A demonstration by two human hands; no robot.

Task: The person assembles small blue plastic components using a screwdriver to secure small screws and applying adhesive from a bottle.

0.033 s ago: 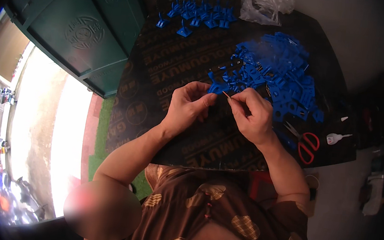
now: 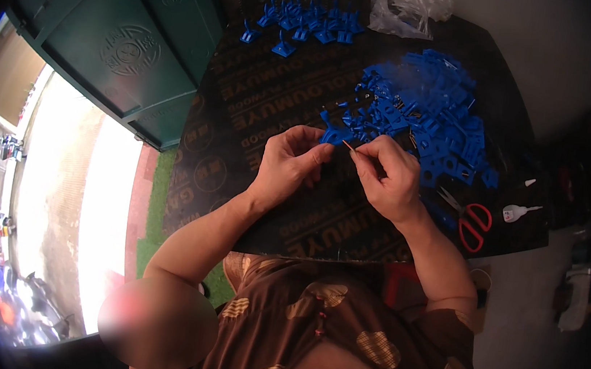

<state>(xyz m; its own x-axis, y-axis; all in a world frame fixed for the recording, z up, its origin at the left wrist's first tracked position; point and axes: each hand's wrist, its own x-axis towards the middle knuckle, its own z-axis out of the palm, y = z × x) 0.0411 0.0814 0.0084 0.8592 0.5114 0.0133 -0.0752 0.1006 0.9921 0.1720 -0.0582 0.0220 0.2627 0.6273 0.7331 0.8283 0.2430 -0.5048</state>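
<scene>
Over the dark board table, my left hand [image 2: 289, 160] is closed, pinching a small blue plastic part [image 2: 332, 135] between thumb and fingers. Part of that piece is hidden behind the fingertips. My right hand [image 2: 391, 179] is closed too, its thumb and forefinger on a thin, reddish-brown pin-like stick [image 2: 349, 146]. The stick's tip points at the blue part; whether they touch I cannot tell. Just beyond both hands lie small loose blue pieces [image 2: 383, 118], which run into a large heap of flat blue plastic parts [image 2: 431, 83].
Red-handled scissors [image 2: 475, 227] and a small white nozzle bottle [image 2: 515, 212] lie at right, near a white cap [image 2: 530, 182]. Upright-pronged blue pieces [image 2: 307, 22] stand at the table's far left, beside a clear plastic bag [image 2: 409, 8]. A green metal door [image 2: 129, 49] borders the left.
</scene>
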